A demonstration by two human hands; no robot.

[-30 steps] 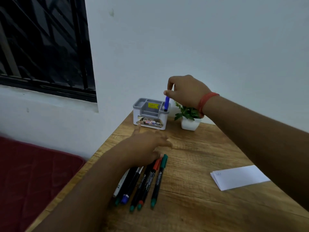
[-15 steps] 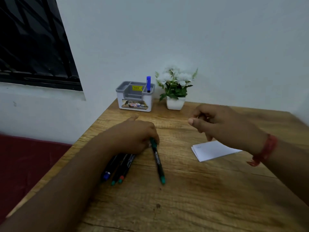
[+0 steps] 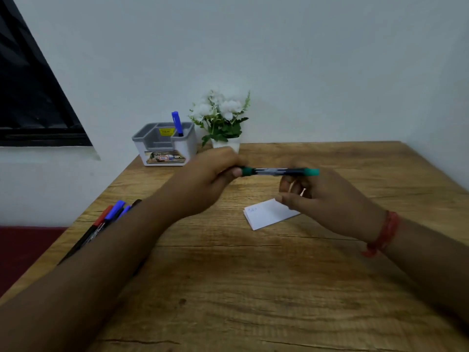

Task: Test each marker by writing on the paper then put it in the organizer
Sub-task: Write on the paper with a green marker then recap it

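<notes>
Left hand (image 3: 210,181) with fingers curled round one end of a slim black marker with green cap and green tail (image 3: 276,171), held level above the table; right hand (image 3: 327,199) with fingertips closed on the marker's other end, beside the green tip, the lower fingers loosely bent beneath. Directly under the right fingers lies a small folded white paper (image 3: 266,214) with a faint blue scribble near its left corner, its right edge hidden by that hand. A red thread band (image 3: 383,232) circles the right wrist. Beyond the left knuckles stands a grey-and-white plastic desk organizer (image 3: 162,146), one blue-capped marker (image 3: 177,123) upright in its right rear compartment; just right of it, partly behind the left hand, a white pot of white artificial flowers (image 3: 223,118). Behind the left forearm, near the table's left edge, lie several red- and blue-capped markers (image 3: 106,217), largely covered by the arm. All rest on a wood-grain table (image 3: 253,288) against a pale wall; a dark window (image 3: 33,97) lies far left.
</notes>
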